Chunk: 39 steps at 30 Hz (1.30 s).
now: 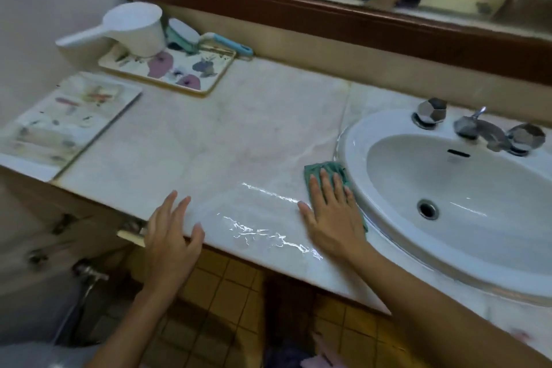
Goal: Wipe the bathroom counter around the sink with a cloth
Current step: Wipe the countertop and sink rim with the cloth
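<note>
- The left hand [171,236] is spread open with its fingers apart at the front edge of the surface [209,140], gripping nothing; whether it touches the edge cannot be told.
- The right hand [330,212] lies flat, palm down, fingers extended, pressing a green cloth [327,169] onto the surface rather than clutching it.
- The cloth sticks out past the fingertips and touches the rim of the white sink [358,140] just to the right of that hand.
- Between the two hands, streaks of water [268,233] shine on the marble.
- Beyond the right hand, chrome taps [478,128] stand at the back of the sink.
- Far beyond the left hand, a flowered tray [179,72] carries a white scoop [131,30].
</note>
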Motion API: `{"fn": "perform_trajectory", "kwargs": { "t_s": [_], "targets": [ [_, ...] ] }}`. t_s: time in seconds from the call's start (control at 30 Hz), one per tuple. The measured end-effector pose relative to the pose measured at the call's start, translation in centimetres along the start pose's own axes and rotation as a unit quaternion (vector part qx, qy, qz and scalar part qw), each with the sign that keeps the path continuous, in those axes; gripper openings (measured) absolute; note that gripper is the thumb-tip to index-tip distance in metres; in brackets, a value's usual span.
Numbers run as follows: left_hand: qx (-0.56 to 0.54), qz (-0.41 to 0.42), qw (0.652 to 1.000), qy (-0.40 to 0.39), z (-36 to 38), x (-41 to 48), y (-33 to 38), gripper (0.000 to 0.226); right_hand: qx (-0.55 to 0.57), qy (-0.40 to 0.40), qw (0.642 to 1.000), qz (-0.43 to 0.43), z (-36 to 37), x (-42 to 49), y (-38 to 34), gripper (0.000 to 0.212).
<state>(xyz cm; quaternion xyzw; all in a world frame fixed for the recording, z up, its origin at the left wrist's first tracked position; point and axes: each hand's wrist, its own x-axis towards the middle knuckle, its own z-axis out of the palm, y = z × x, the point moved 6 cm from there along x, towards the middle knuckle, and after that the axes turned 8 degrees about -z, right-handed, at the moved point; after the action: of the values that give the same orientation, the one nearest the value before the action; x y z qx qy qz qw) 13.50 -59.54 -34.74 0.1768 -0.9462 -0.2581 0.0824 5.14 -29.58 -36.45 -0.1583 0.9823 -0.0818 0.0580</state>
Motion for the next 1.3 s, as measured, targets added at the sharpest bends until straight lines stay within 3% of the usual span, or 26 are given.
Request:
{"fn": "perform_trajectory", "kwargs": {
  "t_s": [0.27,0.43,0.53,0.6,0.7,0.77,0.83,0.87,0.93,1.0,1.07,1.13,1.2,1.27,1.3],
  "targets": [
    [0.054,-0.054,0.997,-0.001,0.4,11.3,-2.4,0.045,0.009,0.024,0.996,0.082,-1.5,16.2,2.5,0.068],
    [0.055,-0.094,0.994,0.016,0.8,12.1,-2.7,0.049,0.012,0.03,0.983,0.181,-3.2,24.9,5.4,0.067],
    [0.036,-0.094,0.995,0.023,0.7,12.3,-2.7,0.051,0.015,0.038,0.979,0.202,-2.2,25.0,2.3,0.067],
    [0.032,-0.089,0.995,0.029,0.5,12.4,-2.7,0.053,0.01,0.048,0.994,0.1,-0.5,21.5,-3.3,0.066],
    [0.033,-0.082,0.996,0.031,0.5,12.3,-2.8,0.054,0.002,-0.019,0.99,-0.137,0.8,11.9,-10.6,0.064],
    [0.034,-0.078,0.996,0.034,0.5,12.4,-3.0,0.053,-0.02,-0.064,0.964,-0.258,0.7,7.6,-10.1,0.062],
    [0.026,-0.075,0.996,0.036,0.5,12.3,-3.0,0.052,-0.055,-0.064,0.953,-0.289,-0.1,8.6,-6.1,0.059],
    [0.02,-0.075,0.996,0.037,0.5,12.3,-3.0,0.052,-0.068,-0.051,0.965,-0.25,-0.6,11.0,-3.7,0.059],
    [0.011,-0.076,0.996,0.037,0.4,12.3,-3.0,0.051,-0.054,-0.013,0.995,-0.08,-1.6,17.9,0.3,0.061],
    [0.008,-0.073,0.997,0.034,0.4,12.2,-3.1,0.049,-0.017,0.02,0.995,0.097,-2.1,23.6,0.8,0.064],
    [-0.016,-0.058,0.998,0.033,0.1,12.2,-3.1,0.047,0.015,0.035,0.984,0.174,-1.6,26.3,-3.2,0.067],
    [-0.064,-0.063,0.996,0.028,-0.4,12.7,-3.2,0.045,0.022,0.035,0.993,0.113,-0.1,25.9,-10.9,0.067],
    [-0.174,-0.098,0.98,0.027,-1.6,13.4,-4.1,0.037,0.008,0.008,0.999,-0.038,1.8,21.5,-19.0,0.066],
    [-0.247,-0.124,0.96,0.053,-3.7,14.3,-6.1,0.031,-0.013,-0.035,0.975,-0.221,2.6,14.9,-23.5,0.065],
    [-0.23,-0.112,0.964,0.075,-4.8,14.8,-7.2,0.029,-0.032,-0.054,0.947,-0.314,2.5,12.2,-23.6,0.063]
  ]
}}
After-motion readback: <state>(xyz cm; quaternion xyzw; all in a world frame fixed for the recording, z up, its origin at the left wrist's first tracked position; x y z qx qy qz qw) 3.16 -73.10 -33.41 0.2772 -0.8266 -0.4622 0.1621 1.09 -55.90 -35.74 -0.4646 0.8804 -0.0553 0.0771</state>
